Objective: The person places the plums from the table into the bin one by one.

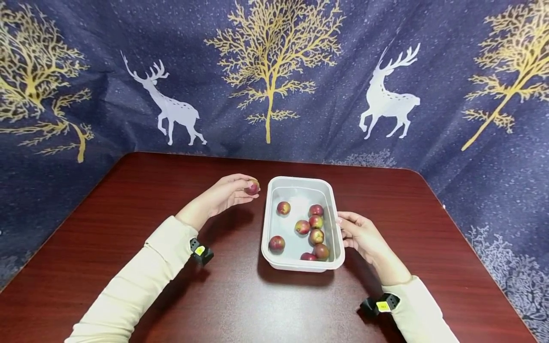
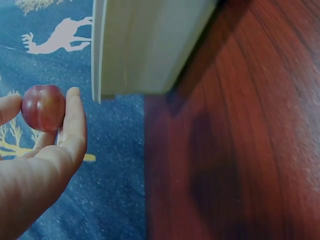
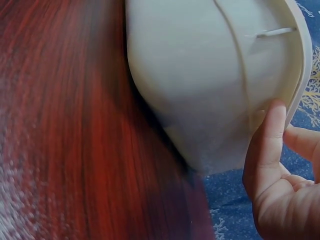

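Observation:
A reddish plum [image 1: 252, 187] is pinched between the thumb and fingers of my left hand [image 1: 225, 194]. That hand is raised just left of a white plastic container [image 1: 296, 196], near its far left corner. In the left wrist view the plum [image 2: 43, 107] shows its groove, with the container's outer wall [image 2: 150, 45] beyond the fingertips. My right hand [image 1: 364, 236] grips the container's right rim. The right wrist view has the thumb [image 3: 270, 135] against the outer wall below the rim, the index finger at the edge. Several plums [image 1: 316, 237] lie inside, mostly along the right side.
The container stands on a dark reddish wooden table [image 1: 171, 290]. Behind it hangs a blue cloth [image 1: 317, 114] printed with deer and golden trees. Black wrist cameras [image 1: 201, 252] are strapped over both cream sleeves [image 1: 141, 271].

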The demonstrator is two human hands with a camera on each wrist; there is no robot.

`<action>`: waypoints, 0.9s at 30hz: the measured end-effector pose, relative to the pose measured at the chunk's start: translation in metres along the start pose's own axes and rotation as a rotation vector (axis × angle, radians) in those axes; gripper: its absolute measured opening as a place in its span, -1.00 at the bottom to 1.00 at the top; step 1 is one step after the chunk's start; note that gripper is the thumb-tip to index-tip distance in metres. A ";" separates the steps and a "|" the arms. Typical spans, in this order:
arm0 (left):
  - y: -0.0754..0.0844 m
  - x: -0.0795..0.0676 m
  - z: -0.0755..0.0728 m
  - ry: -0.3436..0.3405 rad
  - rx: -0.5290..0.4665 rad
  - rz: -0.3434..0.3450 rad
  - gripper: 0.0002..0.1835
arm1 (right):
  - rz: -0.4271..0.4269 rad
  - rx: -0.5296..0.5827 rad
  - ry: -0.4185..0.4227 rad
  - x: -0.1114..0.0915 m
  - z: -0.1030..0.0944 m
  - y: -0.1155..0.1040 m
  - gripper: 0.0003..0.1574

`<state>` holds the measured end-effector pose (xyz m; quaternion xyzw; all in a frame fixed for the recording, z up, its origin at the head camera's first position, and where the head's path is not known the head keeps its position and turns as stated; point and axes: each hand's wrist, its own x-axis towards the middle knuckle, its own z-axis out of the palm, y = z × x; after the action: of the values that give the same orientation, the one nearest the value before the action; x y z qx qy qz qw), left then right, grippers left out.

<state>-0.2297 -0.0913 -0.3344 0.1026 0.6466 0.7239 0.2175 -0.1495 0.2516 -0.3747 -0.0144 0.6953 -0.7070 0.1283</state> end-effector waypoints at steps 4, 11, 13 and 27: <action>0.005 -0.001 0.011 0.001 0.058 0.034 -0.65 | 0.002 0.002 0.003 0.000 0.001 0.000 -0.57; 0.007 -0.001 0.036 0.006 0.267 0.102 -0.60 | 0.007 -0.004 0.016 0.000 0.003 0.000 -0.51; 0.006 0.001 0.040 0.006 0.358 0.141 -0.60 | 0.009 -0.005 0.015 0.000 0.003 0.001 -0.50; -0.002 0.015 0.063 -0.066 0.690 0.344 -0.65 | -0.019 0.010 -0.013 0.000 0.001 0.002 -0.54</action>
<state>-0.2158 -0.0284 -0.3294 0.3000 0.8181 0.4862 0.0661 -0.1493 0.2508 -0.3771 -0.0249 0.6908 -0.7116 0.1259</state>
